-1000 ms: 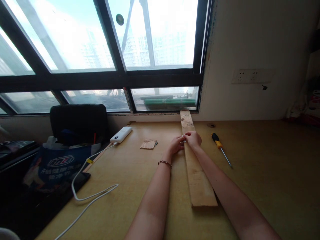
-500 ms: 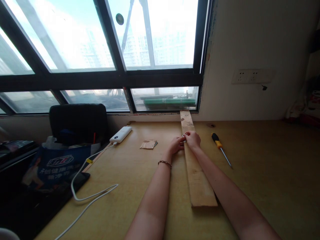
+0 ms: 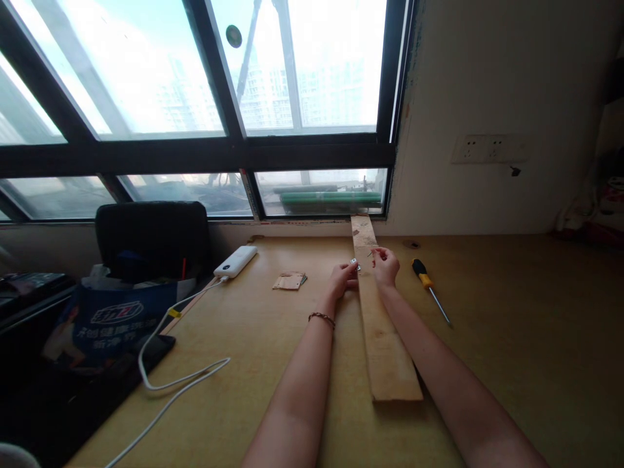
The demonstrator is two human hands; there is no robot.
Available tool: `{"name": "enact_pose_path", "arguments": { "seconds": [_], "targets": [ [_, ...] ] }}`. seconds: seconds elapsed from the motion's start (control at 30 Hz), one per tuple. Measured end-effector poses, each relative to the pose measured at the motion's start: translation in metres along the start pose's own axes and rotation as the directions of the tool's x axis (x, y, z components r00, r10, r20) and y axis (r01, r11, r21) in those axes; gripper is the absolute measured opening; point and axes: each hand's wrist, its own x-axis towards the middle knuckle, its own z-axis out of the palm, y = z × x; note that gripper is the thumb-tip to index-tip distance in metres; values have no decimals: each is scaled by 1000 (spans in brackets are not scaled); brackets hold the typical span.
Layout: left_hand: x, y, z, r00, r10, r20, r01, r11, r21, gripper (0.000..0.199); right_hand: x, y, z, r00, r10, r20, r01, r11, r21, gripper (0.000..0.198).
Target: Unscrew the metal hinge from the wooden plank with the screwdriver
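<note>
A long wooden board (image 3: pixel 390 351) runs away from me across the table, its far end at the window sill. My left hand (image 3: pixel 342 279) is closed at the board's left edge, fingers pressing a small white metal plate with holes (image 3: pixel 354 262) there; its exact shape is too small to tell. Over the board, slightly right of the plate and apart from it, my right hand (image 3: pixel 385 265) pinches a thin screw (image 3: pixel 370 254) between thumb and finger. To the right lies a screwdriver (image 3: pixel 429 286) with a black and yellow handle.
Left of my hands, a small piece of torn cardboard (image 3: pixel 288 280) lies with thin pieces at its edge. Beyond it is a white power bank (image 3: pixel 236 261) with a white cable (image 3: pixel 188 380) looping over the table (image 3: pixel 253 338). A dark chair (image 3: pixel 151 231) stands at the left.
My right hand has lifted off the plate and moved right, with the screw now showing in its fingers. The left hand stays at the board's edge, and the plate is now more visible.
</note>
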Motion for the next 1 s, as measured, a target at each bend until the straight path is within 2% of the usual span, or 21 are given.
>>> {"name": "enact_pose_path", "arguments": {
  "seconds": [0.1, 0.23, 0.33, 0.43, 0.53, 0.63, 0.73, 0.83, 0.9, 1.0],
  "targets": [
    [1, 1, -1, 986, 91, -140, -88, 996, 25, 35, -8, -5, -15, 998, 50, -25, -46, 990, 131, 35],
    [0, 6, -2, 925, 222, -308, -206, 975, 85, 34, -29, -14, -65, 999, 35, -22, -29, 974, 227, 31],
    [-3, 7, -2, 891, 285, -353, -238, 956, 170, 30, -44, -13, -111, 996, 30, -80, -10, 972, 233, 31],
    [-11, 5, 0, 843, 376, -384, -253, 908, 334, 26, -51, -6, -140, 987, 89, -131, -53, 966, 254, 33],
    [-25, 5, 0, 804, 462, -373, -256, 836, 485, 26, -49, 2, -148, 976, 161, -144, -112, 947, 300, 36],
    [-44, 11, -12, 799, 520, -301, -239, 735, 635, 27, -45, 5, -145, 975, 174, -140, -123, 942, 313, 38],
    [-66, 25, -42, 789, 579, -208, -200, 561, 803, 28, -45, 6, -143, 972, 192, -136, -139, 936, 325, 37],
    [-84, 41, -81, 737, 662, -140, -171, 383, 908, 29, -48, 4, -141, 977, 190, -97, -151, 939, 309, 36],
    [-91, 49, -104, 700, 695, -164, -126, 346, 930, 30, -50, 3, -141, 983, 169, -69, -144, 949, 281, 34],
    [-93, 53, -128, 669, 694, -265, -26, 378, 925, 32, -53, 2, -139, 989, 141, -40, -127, 961, 244, 33]
  ]
}}
